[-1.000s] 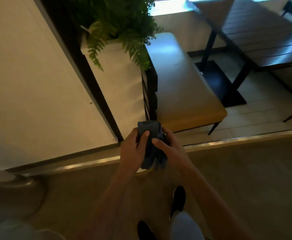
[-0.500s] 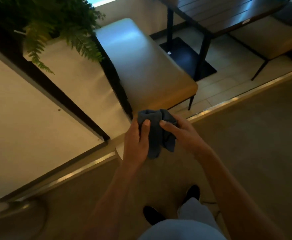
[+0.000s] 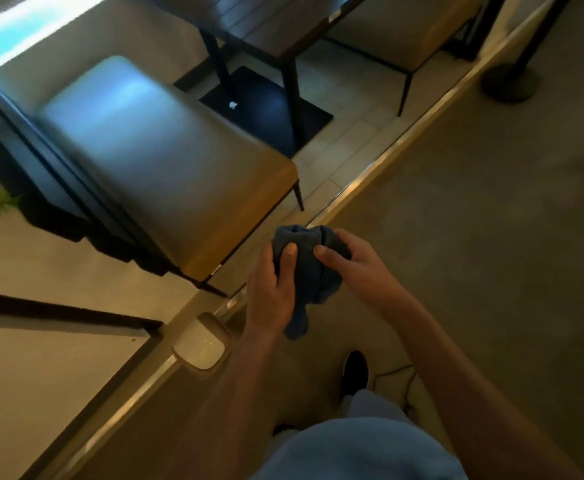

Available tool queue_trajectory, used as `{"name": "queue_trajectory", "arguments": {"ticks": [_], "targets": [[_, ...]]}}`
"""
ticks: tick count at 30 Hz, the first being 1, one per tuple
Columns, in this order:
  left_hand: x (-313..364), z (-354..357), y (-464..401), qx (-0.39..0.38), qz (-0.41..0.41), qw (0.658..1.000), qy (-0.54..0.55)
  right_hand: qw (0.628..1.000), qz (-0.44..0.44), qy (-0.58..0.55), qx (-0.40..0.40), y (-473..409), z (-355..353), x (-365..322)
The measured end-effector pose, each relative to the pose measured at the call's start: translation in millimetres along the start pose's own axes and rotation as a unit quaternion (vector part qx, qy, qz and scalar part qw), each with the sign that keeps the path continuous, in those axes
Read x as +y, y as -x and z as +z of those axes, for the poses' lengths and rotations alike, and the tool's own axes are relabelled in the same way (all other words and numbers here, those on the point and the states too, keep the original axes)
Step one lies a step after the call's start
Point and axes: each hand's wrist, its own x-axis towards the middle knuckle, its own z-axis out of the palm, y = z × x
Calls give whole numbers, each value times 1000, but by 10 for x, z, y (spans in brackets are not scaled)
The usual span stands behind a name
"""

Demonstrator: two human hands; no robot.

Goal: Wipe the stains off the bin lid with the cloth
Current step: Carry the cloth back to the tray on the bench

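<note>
A bunched dark blue cloth is held in front of me at waist height, over the carpet. My left hand grips its left side with the thumb pressed on the front. My right hand holds the right side, thumb on the cloth and fingers curled behind it. A tail of cloth hangs down below the left hand. No bin or bin lid shows in the head view.
A padded bench seat stands ahead on the left, with a dark table base on tiles behind it. A metal floor strip runs diagonally. A white wall panel is at left, a small floor fitting near my shoes. A post base stands far right.
The view has swung to the right: the fern planter has slid almost out of frame on the left and more carpet shows. Both hands keep their hold on the cloth.
</note>
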Motion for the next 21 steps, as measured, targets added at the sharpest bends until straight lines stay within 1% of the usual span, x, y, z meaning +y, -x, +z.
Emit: {"name": "queue_trajectory", "arguments": {"ticks": [4, 9, 14, 21], "targets": [[180, 434, -223, -48, 11, 999, 20, 998, 21, 9, 59, -43, -434, 23], [295, 887, -508, -107, 43, 993, 33, 992, 22, 37, 122, -130, -916, -9], [482, 1284, -865, -165, 60, 984, 39, 983, 38, 35, 179, -241, -1334, -90], [607, 1868, -1560, -199, 81, 976, 27, 974, 42, 13, 222, -747, -1928, -231]]}}
